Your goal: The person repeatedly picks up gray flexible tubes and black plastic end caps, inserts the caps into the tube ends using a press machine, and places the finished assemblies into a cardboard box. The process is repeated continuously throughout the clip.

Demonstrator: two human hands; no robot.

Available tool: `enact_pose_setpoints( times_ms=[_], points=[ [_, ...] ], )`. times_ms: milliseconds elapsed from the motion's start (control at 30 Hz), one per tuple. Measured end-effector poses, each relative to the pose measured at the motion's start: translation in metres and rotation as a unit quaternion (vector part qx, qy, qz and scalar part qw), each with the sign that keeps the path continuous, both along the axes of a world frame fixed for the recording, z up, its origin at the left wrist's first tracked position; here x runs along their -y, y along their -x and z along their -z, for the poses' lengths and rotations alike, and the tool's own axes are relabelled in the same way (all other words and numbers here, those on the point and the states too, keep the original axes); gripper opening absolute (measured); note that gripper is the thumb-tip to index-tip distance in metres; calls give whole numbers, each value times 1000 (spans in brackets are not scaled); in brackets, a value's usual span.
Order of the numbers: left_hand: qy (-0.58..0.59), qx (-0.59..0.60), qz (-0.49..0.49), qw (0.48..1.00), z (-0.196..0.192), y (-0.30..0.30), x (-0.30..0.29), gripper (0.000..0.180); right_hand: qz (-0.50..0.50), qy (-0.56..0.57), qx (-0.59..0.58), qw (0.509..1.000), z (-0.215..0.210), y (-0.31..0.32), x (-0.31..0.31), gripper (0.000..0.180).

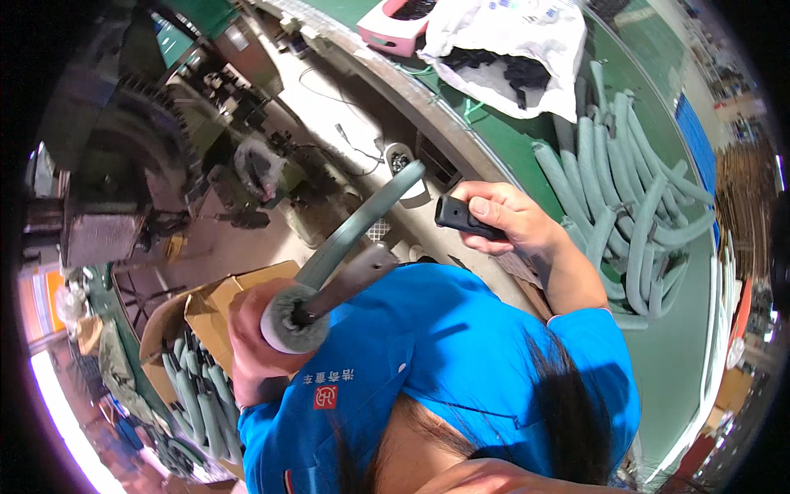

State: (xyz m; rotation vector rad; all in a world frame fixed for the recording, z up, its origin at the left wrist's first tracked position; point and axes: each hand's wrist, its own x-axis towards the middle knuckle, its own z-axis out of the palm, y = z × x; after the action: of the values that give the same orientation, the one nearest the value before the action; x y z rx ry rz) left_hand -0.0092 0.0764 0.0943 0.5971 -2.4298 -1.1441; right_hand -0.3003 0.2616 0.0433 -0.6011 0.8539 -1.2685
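My left hand (249, 336) is closed around a bent, grey-green foam-covered tube (355, 229). One foam end faces up toward me, and a flat metal tip (354, 280) with a hole sticks out of it. The tube's other part runs away to the upper right. In my right hand (520, 218) is a small black plastic fitting (459, 216), pinched between thumb and fingers. It is apart from the metal tip, to its upper right. My left fingers are partly hidden behind the foam.
On the green workbench (679, 350) at right lies a pile of foam-covered tubes (617, 177). Farther up are a white bag (506, 41) of black pieces and a pink container (393, 31). A cardboard box (216, 309) of similar tubes stands at left, below a dark machine (115, 156).
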Motion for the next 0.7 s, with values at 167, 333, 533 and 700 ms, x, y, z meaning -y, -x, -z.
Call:
enact_pose_setpoints(
  times_ms=[167,333,533,700],
  points=[
    [-4,50,76,996,4,-15,11,46,-48,27,-146,988,-18,-19,30,42],
    [-60,72,90,992,15,-32,16,41,-91,19,-173,981,-24,-38,52,39],
    [-73,104,112,986,36,-58,23,34,-168,5,-252,953,-24,-55,73,27],
    [-136,147,112,973,45,-76,32,31,-191,129,-346,909,-19,-85,98,27]
  ],
)
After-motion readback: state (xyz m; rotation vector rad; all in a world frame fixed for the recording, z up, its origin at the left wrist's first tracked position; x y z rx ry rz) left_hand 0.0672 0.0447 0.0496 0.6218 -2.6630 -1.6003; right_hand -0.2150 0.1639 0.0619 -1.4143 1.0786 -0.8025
